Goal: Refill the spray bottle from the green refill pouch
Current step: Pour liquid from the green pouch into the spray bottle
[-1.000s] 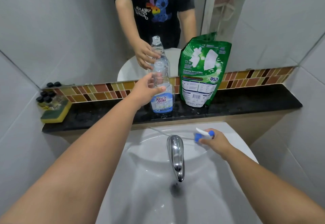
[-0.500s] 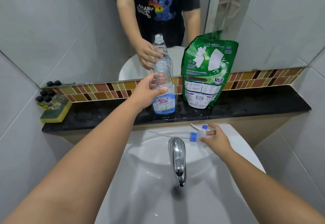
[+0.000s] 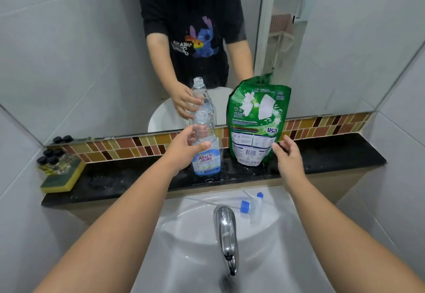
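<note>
Spray bottle [image 3: 206, 145], uncapped, stands upright on the black worktop [image 3: 333, 154], left hand [image 3: 186, 146] wrapped around its neck. Green refill pouch [image 3: 257, 122] stands just right of the bottle; right hand [image 3: 288, 154], open and empty, is beside the pouch's lower right corner. Trigger head [image 3: 251, 206] lies on the basin rim in front of the bottle.

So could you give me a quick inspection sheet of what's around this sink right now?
Surface: black ledge behind a white sink, speckled with pale marks.
Job's things: spray bottle upright on the ledge, uncapped; green refill pouch standing beside it; spray head with its tube lying on the sink rim.
Clutter: yellow sponge carrying small black-capped bottles, far left.
Grippers: left hand holds the bottle; right hand open beside the pouch's lower corner.
Cables: nothing seen.
Surroundings: mirror, mosaic tile strip, chrome tap.
</note>
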